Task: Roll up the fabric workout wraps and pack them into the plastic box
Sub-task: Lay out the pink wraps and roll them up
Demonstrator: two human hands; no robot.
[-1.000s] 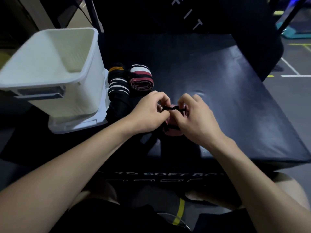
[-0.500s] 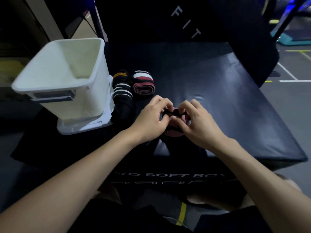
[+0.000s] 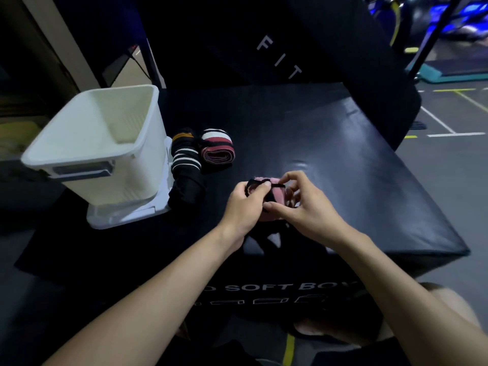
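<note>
A pink and black wrap (image 3: 277,197) lies rolled between both hands on the black soft box (image 3: 356,167). My left hand (image 3: 244,207) pinches its black strap at the top left. My right hand (image 3: 306,207) holds the roll from the right, with the thumb under it. A rolled maroon, white and black wrap (image 3: 217,149) lies further back. Beside it lies a black wrap (image 3: 184,165) with white and orange stripes, partly unrolled. The white plastic box (image 3: 100,154) stands at the left and looks empty, resting on its lid (image 3: 126,215).
A black padded block with white letters (image 3: 280,59) rises behind the soft box. Grey gym floor with painted lines (image 3: 449,143) lies to the right. My knees (image 3: 449,307) show below the soft box's front edge.
The view has tilted, so everything sits lower in frame. My right hand's fingers have spread off the roll, showing more of the pink fabric. My left hand still pinches the strap.
</note>
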